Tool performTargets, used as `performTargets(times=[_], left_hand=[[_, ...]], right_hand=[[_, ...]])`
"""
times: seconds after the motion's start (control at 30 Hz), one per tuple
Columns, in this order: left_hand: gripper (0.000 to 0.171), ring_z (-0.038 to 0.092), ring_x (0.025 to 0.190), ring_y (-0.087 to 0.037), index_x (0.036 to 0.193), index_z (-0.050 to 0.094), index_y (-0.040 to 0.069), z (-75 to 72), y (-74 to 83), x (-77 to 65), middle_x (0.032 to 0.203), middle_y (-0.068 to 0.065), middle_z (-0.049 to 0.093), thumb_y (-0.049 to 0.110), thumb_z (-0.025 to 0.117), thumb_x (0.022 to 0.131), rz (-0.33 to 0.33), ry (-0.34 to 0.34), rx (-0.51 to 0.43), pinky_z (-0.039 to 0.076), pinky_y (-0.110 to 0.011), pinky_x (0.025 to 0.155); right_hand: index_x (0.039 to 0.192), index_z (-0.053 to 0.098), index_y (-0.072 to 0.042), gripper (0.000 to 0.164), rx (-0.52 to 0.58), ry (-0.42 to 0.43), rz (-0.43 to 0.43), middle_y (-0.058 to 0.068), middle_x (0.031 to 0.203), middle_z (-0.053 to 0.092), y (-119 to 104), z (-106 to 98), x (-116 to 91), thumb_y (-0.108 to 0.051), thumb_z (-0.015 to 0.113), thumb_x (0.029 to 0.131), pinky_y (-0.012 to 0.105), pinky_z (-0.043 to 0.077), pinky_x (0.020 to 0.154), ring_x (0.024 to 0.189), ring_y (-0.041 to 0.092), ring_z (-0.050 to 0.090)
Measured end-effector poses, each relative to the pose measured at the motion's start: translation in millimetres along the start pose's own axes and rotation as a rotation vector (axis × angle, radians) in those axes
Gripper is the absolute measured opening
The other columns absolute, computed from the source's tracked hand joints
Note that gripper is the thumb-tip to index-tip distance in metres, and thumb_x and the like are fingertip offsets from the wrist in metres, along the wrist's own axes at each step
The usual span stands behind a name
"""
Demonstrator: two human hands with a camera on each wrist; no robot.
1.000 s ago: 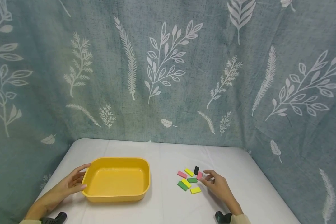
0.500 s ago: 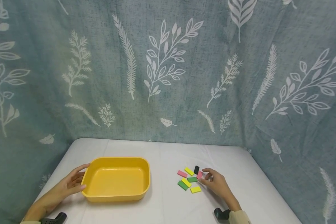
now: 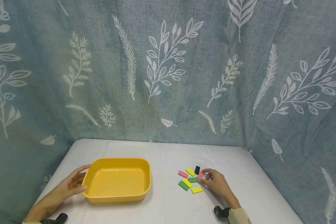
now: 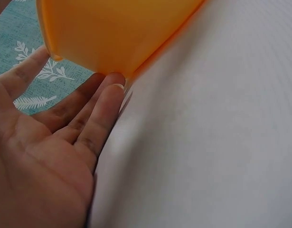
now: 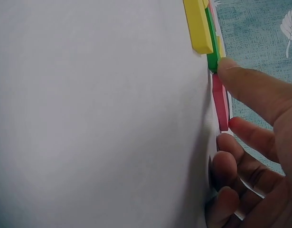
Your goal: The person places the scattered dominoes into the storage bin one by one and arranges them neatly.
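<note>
My left hand point(image 3: 68, 185) lies along the left side of a yellow rectangular tray point(image 3: 117, 199), its fairly straight fingers touching the outer wall and rim. In the left wrist view, fingertips point(image 4: 116, 80) meet the tray's wall point(image 4: 103, 33) low down by the white cloth. Over on the right, my right hand point(image 3: 217, 183) pinches a pink block point(image 3: 200, 175) between thumb and index finger at its two ends. The right wrist view has this pink block point(image 5: 221, 102) beside a green one point(image 5: 212, 40), with the thumb tip close to both; the other fingers curl loosely.
Around the pinched block lie a black block point(image 3: 197, 170), a second pink block point(image 3: 183, 174), and several yellow and green ones, such as a yellow block point(image 3: 196, 190). White cloth point(image 3: 165, 205) covers the table. A leaf-patterned curtain point(image 3: 168, 77) stands behind.
My right thumb and index finger have moved slightly left and closed in on the pink block. The left hand and tray stay as they were.
</note>
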State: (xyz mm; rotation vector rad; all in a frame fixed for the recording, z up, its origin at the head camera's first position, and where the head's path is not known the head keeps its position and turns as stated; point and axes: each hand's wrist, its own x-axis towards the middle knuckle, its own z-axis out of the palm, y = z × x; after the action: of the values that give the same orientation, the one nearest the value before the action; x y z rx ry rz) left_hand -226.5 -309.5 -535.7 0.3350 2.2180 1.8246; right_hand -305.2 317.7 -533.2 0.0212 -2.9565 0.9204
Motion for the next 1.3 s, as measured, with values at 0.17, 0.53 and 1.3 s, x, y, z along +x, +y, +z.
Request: performTargets(times=[0.17,0.53,1.3], left_hand=[[0.076,0.05,0.127,-0.008,0.165,0.015,0.024,-0.9,-1.1,-0.3,0.159,-0.028,0.03,0.016,0.06,0.104,-0.007,-0.001,0.01,0.049,-0.023,0.095],[0.075,0.049,0.129,-0.01,0.165,0.017,0.023,-0.4,-0.9,0.6,0.159,-0.026,0.031,0.017,0.06,0.104,-0.003,0.012,0.032,0.048,-0.033,0.099],[0.074,0.048,0.13,-0.013,0.164,0.017,0.026,2.3,0.0,0.7,0.161,-0.024,0.03,0.022,0.06,0.104,-0.068,0.022,0.02,0.046,-0.043,0.105]], right_hand=[[0.126,0.07,-0.009,0.06,-0.005,-0.003,0.008,-0.001,0.083,0.059,-0.3,1.2,1.6,-0.041,0.089,0.079,0.031,0.04,0.062,0.074,0.016,0.05],[0.124,0.071,-0.008,0.053,-0.001,-0.016,0.004,-0.001,0.085,0.059,-0.8,-3.2,0.4,-0.035,0.088,0.082,0.033,0.043,0.067,0.079,0.017,0.052],[0.116,0.072,-0.006,0.046,-0.008,0.031,0.006,-0.002,0.082,0.062,3.7,-4.5,-3.7,-0.033,0.088,0.082,0.032,0.045,0.064,0.073,0.016,0.053]])
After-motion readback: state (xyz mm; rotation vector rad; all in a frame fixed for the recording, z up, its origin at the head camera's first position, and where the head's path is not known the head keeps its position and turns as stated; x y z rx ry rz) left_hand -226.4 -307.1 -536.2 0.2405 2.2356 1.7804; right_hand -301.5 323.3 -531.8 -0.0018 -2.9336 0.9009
